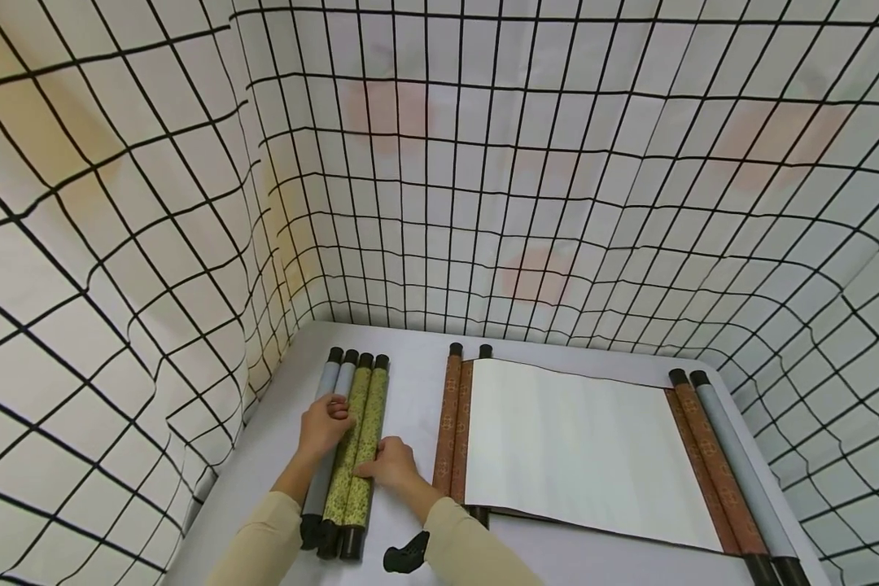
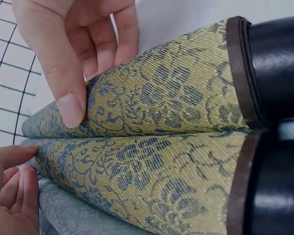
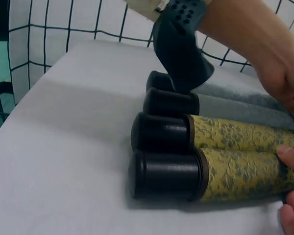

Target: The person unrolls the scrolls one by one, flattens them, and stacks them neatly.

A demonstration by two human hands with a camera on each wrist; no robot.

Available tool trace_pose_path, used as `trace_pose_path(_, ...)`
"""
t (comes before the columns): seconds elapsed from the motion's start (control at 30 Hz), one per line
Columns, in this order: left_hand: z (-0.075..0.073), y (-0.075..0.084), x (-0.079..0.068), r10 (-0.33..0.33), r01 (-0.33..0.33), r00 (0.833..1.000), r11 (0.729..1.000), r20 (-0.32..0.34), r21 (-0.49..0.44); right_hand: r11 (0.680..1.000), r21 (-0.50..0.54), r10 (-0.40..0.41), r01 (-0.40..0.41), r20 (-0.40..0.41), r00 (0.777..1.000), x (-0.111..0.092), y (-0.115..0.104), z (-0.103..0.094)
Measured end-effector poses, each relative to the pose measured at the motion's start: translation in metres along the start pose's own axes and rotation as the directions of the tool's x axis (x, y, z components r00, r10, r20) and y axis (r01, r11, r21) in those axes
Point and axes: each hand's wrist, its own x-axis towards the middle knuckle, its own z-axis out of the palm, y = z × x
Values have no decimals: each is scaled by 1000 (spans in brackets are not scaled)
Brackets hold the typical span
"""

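Note:
Two yellow rolled scrolls with a blue floral pattern and black end caps lie side by side on the white table. My right hand (image 1: 393, 462) grips the right yellow scroll (image 1: 371, 415), thumb on top and fingers along its outer side in the left wrist view. My left hand (image 1: 324, 425) is over the grey rolled scrolls (image 1: 329, 378), just left of the yellow pair. In the left wrist view, its index fingertip touches the left yellow scroll (image 2: 152, 181) and the other fingers are bent below. All these rolls lie close together, roughly parallel.
To the right, a wide sheet of white paper (image 1: 586, 448) lies between brown patterned rolls (image 1: 450, 423). Another grey roll (image 1: 747, 472) lies along the table's right side. Black grid netting (image 1: 483, 203) over white cloth surrounds the table (image 1: 417, 382) at the back and sides.

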Motion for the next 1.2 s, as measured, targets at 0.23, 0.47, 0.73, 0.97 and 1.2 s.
trace_pose_path(0.23,-1,1,0,-28,28,1000,999,3,-29,999,-8,50,-50,-18,999,-6,-7,2)
trace_pose_path(0.47,2,3,-3,-13,13,999,1000,-32,10,999,23,23,-23,-14,1000,-8,-3,3)
trace_pose_path(0.73,6,7,-6,34,-31,999,998,-41,58,992,122,-31,35,-32,999,-8,0,5)
trace_pose_path(0.97,9,10,-9,80,-75,996,993,-49,91,972,233,-30,33,-17,999,-11,1,2)
trace_pose_path(1.2,11,10,-11,85,-82,995,996,-49,44,958,287,-17,22,-22,1000,-11,4,3)
